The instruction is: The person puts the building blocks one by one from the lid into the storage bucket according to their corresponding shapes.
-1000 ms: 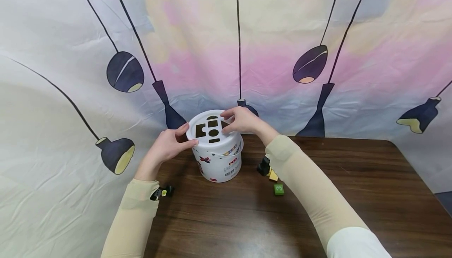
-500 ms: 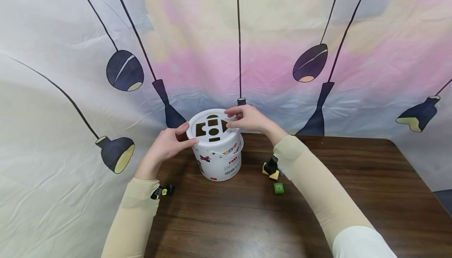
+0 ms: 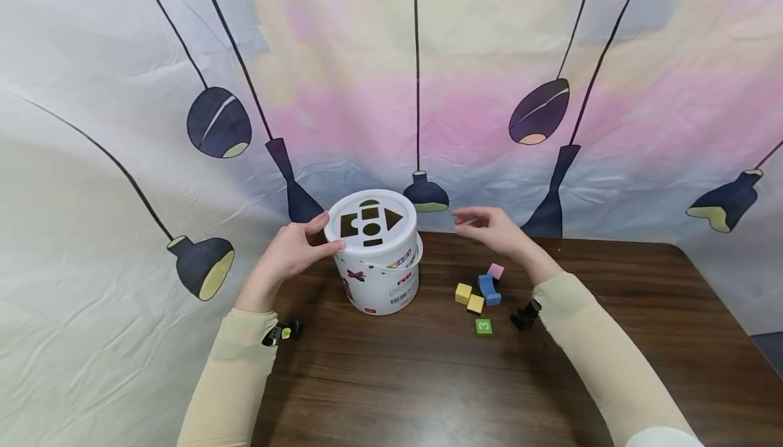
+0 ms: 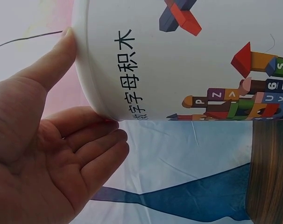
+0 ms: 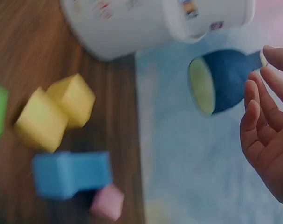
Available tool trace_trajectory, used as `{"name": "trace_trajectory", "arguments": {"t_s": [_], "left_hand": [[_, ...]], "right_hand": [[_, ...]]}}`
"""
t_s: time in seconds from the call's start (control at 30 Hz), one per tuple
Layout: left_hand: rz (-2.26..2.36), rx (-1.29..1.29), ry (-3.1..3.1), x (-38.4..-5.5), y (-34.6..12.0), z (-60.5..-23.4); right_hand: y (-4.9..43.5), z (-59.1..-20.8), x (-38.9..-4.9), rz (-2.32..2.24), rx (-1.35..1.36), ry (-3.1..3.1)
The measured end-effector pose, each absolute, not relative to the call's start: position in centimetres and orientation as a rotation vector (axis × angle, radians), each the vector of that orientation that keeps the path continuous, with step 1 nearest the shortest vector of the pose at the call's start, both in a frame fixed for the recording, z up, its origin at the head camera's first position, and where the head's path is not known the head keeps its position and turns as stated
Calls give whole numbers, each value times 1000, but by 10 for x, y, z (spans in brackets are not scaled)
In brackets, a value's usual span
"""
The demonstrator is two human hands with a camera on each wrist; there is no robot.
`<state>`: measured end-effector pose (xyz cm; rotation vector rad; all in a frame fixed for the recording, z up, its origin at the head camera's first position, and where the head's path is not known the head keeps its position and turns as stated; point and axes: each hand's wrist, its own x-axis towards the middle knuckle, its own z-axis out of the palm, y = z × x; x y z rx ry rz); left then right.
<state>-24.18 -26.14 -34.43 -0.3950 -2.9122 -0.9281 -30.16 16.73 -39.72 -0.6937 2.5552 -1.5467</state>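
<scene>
A white bucket (image 3: 379,291) with printed block pictures stands on the table, its white lid (image 3: 404,233) cut with several shaped holes. My left hand (image 3: 293,251) rests against the lid's left rim, thumb and fingers spread apart. Seen from the left wrist, the thumb of that hand (image 4: 53,140) touches the rim, and its fairly straight fingers lie against the side. To the right of the bucket hovers my right hand (image 3: 492,229), loosely bent with nothing visible in it. Under it lie a blue arch-shaped block (image 3: 487,289) and a pink block (image 3: 496,271).
Two yellow blocks (image 3: 463,293) sit together right of the bucket. A green block (image 3: 483,327) marked 3 lies nearer the front. Behind the brown wooden table (image 3: 391,379) hangs a cloth (image 3: 477,94) printed with lamps.
My right hand has moved right, off the lid and away from its triangular hole, uncovering the blue, pink and yellow blocks. My left hand stays at the rim.
</scene>
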Motion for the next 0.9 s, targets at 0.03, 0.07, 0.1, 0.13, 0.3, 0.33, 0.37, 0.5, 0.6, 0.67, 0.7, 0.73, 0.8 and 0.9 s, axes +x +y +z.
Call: {"name": "trace_trajectory", "arguments": {"t_s": [0.03, 0.07, 0.1, 0.13, 0.3, 0.33, 0.37, 0.5, 0.6, 0.67, 0.7, 0.73, 0.8, 0.9], "left_hand": [[-927, -393, -2915, -242, -261, -344], [-932, -390, -2917, -241, -261, -344], [-933, -388, -2919, -241, -261, -344], [-936, -383, -2921, -241, -262, -344], [-923, -373, -2927, -241, -262, -344], [-923, -374, -2928, -242, -262, -344], [-919, -377, -2929, -242, -262, -344], [-921, -380, -2929, -243, -262, -345], [-930, -376, -2926, -243, -262, -345], [-934, -373, -2924, -243, -263, -345], [-934, -372, -2924, -243, -263, -345], [-936, -372, -2923, -242, -263, -345], [-944, -371, -2921, -242, -263, -346], [-951, -368, -2917, -242, -263, -346]], "right_hand": [[174, -403, -299, -1543, -680, 2551], [180, -410, -297, -1537, -669, 2551], [185, -416, -295, -1534, -658, 2545], [190, -421, -293, -1524, -653, 2548], [211, -443, -284, -1510, -621, 2540], [214, -447, -282, -1510, -610, 2540], [218, -451, -280, -1509, -613, 2537], [232, -465, -273, -1507, -594, 2529], [241, -476, -269, -1489, -578, 2533], [246, -484, -266, -1478, -564, 2535], [248, -487, -264, -1469, -560, 2538], [250, -489, -262, -1462, -553, 2540], [252, -493, -259, -1458, -530, 2537], [255, -498, -253, -1430, -517, 2559]]}}
